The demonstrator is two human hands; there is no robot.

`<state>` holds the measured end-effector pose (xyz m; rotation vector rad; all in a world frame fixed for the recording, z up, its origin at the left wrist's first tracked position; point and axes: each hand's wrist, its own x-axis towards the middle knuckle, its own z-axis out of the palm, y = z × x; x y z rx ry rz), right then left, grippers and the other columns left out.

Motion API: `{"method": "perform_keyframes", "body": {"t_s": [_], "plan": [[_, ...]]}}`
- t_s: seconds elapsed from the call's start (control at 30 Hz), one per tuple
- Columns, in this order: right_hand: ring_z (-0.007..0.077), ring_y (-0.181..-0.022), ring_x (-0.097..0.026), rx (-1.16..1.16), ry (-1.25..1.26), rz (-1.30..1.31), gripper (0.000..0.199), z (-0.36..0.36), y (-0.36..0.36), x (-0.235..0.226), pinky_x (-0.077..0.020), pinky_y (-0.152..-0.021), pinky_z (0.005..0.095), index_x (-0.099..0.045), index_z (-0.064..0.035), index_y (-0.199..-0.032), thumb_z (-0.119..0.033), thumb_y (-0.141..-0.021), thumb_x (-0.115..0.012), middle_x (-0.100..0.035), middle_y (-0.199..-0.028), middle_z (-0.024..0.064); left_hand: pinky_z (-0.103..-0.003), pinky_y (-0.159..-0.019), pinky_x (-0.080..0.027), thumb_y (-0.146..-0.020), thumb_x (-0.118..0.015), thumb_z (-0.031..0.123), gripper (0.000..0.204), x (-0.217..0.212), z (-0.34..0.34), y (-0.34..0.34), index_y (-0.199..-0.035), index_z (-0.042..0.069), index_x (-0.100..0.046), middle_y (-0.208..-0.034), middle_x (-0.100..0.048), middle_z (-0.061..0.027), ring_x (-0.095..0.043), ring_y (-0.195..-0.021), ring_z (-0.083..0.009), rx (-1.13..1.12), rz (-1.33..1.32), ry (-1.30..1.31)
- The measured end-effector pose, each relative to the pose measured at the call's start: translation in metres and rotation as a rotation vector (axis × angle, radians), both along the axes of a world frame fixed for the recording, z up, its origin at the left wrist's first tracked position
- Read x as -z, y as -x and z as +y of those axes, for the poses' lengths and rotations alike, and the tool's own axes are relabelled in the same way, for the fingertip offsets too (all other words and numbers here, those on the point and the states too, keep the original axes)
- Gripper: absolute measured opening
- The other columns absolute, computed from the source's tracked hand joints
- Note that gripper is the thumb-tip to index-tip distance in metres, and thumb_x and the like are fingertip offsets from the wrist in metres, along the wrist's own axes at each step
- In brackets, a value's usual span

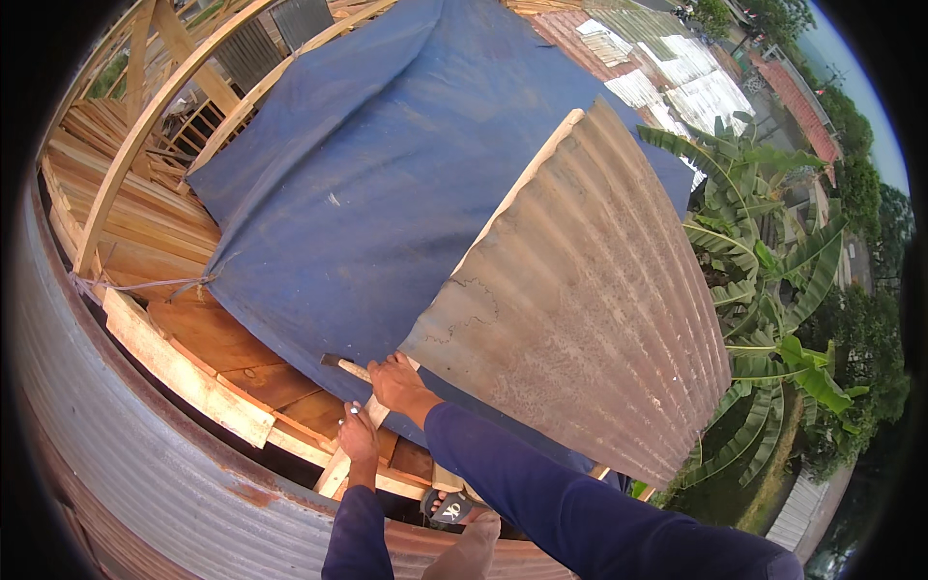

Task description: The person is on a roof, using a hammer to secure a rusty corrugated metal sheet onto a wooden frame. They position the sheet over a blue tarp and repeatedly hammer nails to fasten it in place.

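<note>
My right hand [397, 383] is closed round the wooden handle of what looks like a hammer [334, 362], its dark metal head pointing left over the blue tarp [367, 193]. Below and left of it, my left hand [359, 435] has its fingers drawn together beside a pale wooden batten [377, 413]. A small whitish spot shows at those fingertips, too small to name. The batten slants from under my right hand down toward the roof edge. Right of my hands, a rusty corrugated metal sheet [580, 300] lies over the tarp, with a wooden strip along its upper left edge.
Bare roof timbers [188, 425] and brown boards lie at the left, with dark gaps between them. An older corrugated roof [145, 435] curves along the lower left. My sandalled foot [452, 507] rests near the edge. Banana plants [773, 280] stand beyond the drop at the right.
</note>
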<state>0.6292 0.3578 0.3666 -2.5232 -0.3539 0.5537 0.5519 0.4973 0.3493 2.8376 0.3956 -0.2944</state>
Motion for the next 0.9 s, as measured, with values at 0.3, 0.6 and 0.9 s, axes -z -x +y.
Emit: {"method": "perform_keyframes", "body": {"t_s": [0.3, 0.6, 0.9], "plan": [[0.0296, -0.103, -0.061, 0.034, -0.009, 0.024, 0.023, -0.001, 0.003, -0.007, -0.034, -0.102, 0.0388, -0.062, -0.0014, -0.102, -0.011, -0.09, -0.045, -0.069, -0.099, 0.0193, -0.057, -0.069, -0.045, -0.102, -0.035, 0.029, 0.034, 0.011, 0.021, 0.015, -0.098, 0.002, -0.055, -0.076, -0.062, -0.0285, -0.06, -0.076, -0.0471, 0.048, -0.159, -0.025], [0.0323, -0.1, -0.061, 0.003, 0.017, -0.015, 0.023, 0.003, 0.0, 0.005, -0.0344, -0.1, 0.0422, -0.059, 0.0012, -0.103, -0.015, -0.088, -0.052, -0.068, -0.096, 0.02, -0.055, -0.066, -0.046, -0.1, -0.037, 0.028, 0.027, 0.012, 0.02, 0.014, -0.095, 0.006, -0.054, -0.073, -0.063, -0.0255, -0.061, -0.071, -0.0452, 0.034, -0.226, -0.044], [0.0334, -0.103, -0.06, -0.027, -0.015, 0.01, 0.037, 0.003, 0.0, 0.005, -0.0326, -0.1, 0.0438, -0.058, 0.0003, -0.105, -0.03, -0.087, -0.067, -0.069, -0.094, 0.0194, -0.054, -0.065, -0.048, -0.101, -0.034, 0.03, 0.028, 0.019, 0.027, 0.014, -0.094, 0.008, -0.05, -0.071, -0.063, -0.0244, -0.061, -0.069, -0.0449, 0.026, -0.149, -0.029]]}}
